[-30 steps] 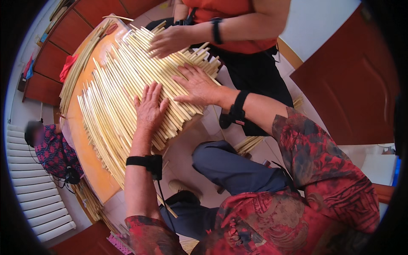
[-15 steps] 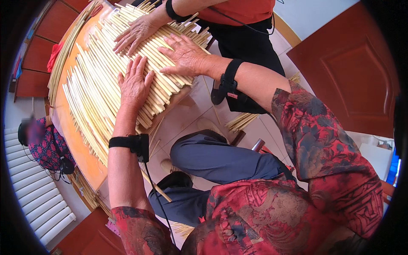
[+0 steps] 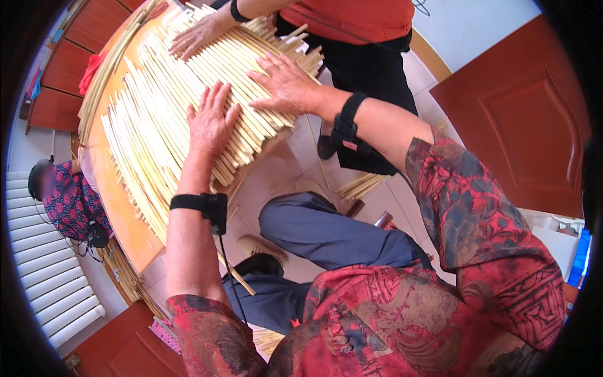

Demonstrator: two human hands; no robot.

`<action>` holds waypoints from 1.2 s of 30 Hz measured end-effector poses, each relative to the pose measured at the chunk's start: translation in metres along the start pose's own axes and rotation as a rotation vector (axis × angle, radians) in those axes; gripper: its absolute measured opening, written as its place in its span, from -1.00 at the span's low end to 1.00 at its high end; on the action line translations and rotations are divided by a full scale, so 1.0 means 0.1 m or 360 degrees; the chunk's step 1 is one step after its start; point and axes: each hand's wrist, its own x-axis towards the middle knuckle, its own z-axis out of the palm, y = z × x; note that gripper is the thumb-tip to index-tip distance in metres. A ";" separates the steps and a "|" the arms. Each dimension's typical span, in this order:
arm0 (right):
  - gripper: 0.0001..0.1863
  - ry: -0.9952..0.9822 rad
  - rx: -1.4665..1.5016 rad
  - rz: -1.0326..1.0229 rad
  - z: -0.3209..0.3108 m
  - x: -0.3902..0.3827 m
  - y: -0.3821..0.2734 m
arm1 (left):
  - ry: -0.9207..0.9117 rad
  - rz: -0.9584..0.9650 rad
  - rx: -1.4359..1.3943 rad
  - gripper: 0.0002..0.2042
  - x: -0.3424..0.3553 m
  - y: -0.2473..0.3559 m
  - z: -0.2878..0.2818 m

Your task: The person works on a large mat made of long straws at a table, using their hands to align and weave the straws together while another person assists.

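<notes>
A wide layer of pale yellow stalks (image 3: 147,113), laid side by side, covers much of an orange tabletop (image 3: 129,226). My left hand (image 3: 212,125) rests flat on the stalks toward their near end, its fingers spread. To its right, my right hand (image 3: 286,87) also lies palm down with fingers apart, near the uneven right ends of the stalks. Neither hand is gripping anything. Beyond them, another person's hand (image 3: 198,36) touches the far part of the layer.
The co-worker in a red top (image 3: 352,22) stands at the far right of the table. Another person in a patterned top (image 3: 72,195) is at the left. More stalks (image 3: 359,185) lie on the tiled floor. A brown door (image 3: 521,119) is at right.
The co-worker's hand has shifted farther away and left over the stalks, widening the gap from my hands. My hands stay spread on the layer; the view has shifted slightly.
</notes>
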 end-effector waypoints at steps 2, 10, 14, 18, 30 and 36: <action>-0.16 0.0046 -0.0040 -0.0054 -0.02 0.04 0.02 | 0.0013 -0.0003 -0.0001 -0.45 0.01 0.00 -0.02; -0.17 -0.0185 -0.0023 0.0055 -0.19 0.03 -0.08 | -0.0046 -0.0042 -0.0104 -0.43 -0.03 0.08 -0.13; -0.18 -0.0240 0.0004 0.0073 -0.21 0.05 -0.09 | -0.0056 -0.0052 -0.0062 -0.43 -0.03 0.08 -0.12; -0.19 -0.0234 0.0037 0.0076 -0.23 0.05 -0.09 | -0.0043 -0.0049 -0.0084 -0.43 -0.03 0.08 -0.12; -0.16 -0.0245 -0.0028 0.0087 -0.19 0.05 -0.09 | -0.0064 -0.0071 -0.0109 -0.43 -0.03 0.10 -0.15; -0.17 -0.0230 -0.0032 0.0087 -0.17 0.04 -0.08 | -0.0106 -0.0076 -0.0140 -0.42 -0.04 0.11 -0.18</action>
